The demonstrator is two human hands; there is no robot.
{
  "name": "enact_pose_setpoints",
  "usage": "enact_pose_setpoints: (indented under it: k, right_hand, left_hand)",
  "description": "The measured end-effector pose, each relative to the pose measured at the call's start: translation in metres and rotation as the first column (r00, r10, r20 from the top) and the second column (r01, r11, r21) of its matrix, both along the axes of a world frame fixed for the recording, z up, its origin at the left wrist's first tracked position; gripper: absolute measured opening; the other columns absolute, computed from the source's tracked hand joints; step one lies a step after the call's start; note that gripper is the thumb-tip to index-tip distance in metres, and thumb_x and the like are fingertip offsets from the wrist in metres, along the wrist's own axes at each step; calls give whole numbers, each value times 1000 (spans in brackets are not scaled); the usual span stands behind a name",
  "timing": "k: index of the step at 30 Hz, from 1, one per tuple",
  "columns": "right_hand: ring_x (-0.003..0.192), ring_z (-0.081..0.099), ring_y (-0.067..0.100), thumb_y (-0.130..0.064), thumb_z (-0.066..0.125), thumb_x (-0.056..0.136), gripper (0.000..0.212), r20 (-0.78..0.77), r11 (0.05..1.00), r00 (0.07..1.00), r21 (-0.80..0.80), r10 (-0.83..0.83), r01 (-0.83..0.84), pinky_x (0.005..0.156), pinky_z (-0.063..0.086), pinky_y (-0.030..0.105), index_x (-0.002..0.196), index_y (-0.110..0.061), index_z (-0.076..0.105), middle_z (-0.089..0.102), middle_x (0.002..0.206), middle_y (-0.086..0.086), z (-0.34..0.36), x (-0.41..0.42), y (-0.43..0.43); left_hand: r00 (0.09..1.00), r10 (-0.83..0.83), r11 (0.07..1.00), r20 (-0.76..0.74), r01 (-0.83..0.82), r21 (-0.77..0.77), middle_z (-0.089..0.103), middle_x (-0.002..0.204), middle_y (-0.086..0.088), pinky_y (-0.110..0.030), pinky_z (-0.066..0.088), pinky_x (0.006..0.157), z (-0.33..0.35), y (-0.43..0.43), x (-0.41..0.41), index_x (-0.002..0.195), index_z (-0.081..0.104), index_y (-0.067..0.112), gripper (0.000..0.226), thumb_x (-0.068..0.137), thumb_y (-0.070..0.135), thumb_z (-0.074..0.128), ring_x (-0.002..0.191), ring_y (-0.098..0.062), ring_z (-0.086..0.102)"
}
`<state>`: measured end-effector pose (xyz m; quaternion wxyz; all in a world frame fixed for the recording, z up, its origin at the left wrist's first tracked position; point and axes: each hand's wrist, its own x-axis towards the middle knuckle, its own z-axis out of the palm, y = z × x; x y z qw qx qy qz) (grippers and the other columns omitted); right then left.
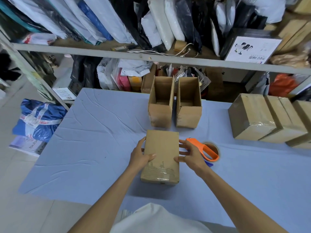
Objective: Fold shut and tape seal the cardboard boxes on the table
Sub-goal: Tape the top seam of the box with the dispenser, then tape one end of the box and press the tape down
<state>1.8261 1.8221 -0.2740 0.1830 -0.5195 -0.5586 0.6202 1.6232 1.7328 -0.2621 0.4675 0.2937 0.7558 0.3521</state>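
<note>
**One head-worn wide-angle view, tilted forward and down**

The single camera sits on the person's head, above the near edge of the table (84, 132), and looks steeply down and forward. Both forearms enter from the bottom of the frame. The left hand (140, 154) and right hand (190, 154) meet at the closed cardboard box (161, 152) in the centre, close to the lens. The person's white shirt (156, 219) fills the bottom centre. The wide lens bends straight lines: the shelf rail (101, 53) bows across the upper frame. Floor (25, 216) shows along the left edge.
</note>
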Motion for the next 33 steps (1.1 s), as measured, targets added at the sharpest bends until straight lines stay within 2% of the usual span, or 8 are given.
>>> enact_pose_setpoints:
  k: [3,6,12,17,24,29,31,33]
  right_hand:
    - [95,62,24,-1,73,77,43,150,964,965,194,-214,183,75,45,24,116,-10,58,63,107,7,1,8,3]
    - [102,55,34,1,67,73,42,445,861,803,484,-397,158,84,40,32,114,3,56,59,111,19,-7,26,12]
    - [120,39,45,-8,67,79,54,730,960,670,266,-139,-91,101,27,41,122,12,43,45,127,31,-37,37,24]
    - [115,48,43,-14,68,84,53,806,932,585,272,-86,-238,97,39,46,125,10,44,51,125,29,-56,37,27]
    - [104,54,40,-6,72,78,48,711,885,691,398,-131,-242,81,45,46,120,6,50,58,116,23,-50,52,27]
    - [102,57,34,-3,72,77,49,526,757,846,586,-86,-288,76,49,40,121,-2,51,59,120,14,-19,59,23]
    - [99,57,31,0,72,77,44,459,753,888,597,-37,-277,76,49,37,116,-5,53,60,118,11,-2,56,24]
    - [89,58,32,3,76,73,41,394,690,919,662,12,-293,69,45,33,106,-5,53,61,105,11,14,50,23]
  left_hand:
    - [1000,9,1000,-15,-9,-9,54,102,1,-11,43,56,2,2,4,146,34,33,79,82,8,73,81,-4,54]
    - [999,32,999,-13,-32,-19,53,96,5,-6,42,49,0,1,8,146,33,31,77,85,5,70,77,3,52]
    - [997,62,996,-38,-64,-56,52,113,1,-5,42,49,-2,-6,12,148,30,36,78,86,9,69,80,2,51]
    - [993,101,994,-55,-104,-45,54,115,1,-8,44,54,-5,-7,15,148,30,39,77,88,10,68,86,-3,56]
    - [990,133,990,-50,-135,-43,56,116,0,-14,45,61,-6,-8,5,146,34,42,74,88,10,67,87,0,58]
    - [991,104,992,-79,-109,-62,56,116,-6,-17,45,61,1,-14,-24,143,36,41,73,87,8,68,86,-7,58]
    - [993,59,992,-104,-70,-108,54,124,-10,-23,48,70,7,-14,-28,144,35,39,75,85,9,69,97,-18,58]
    - [963,36,994,-267,-63,-94,43,136,-11,-29,45,91,16,-10,-23,148,31,29,79,81,8,69,119,-25,47]
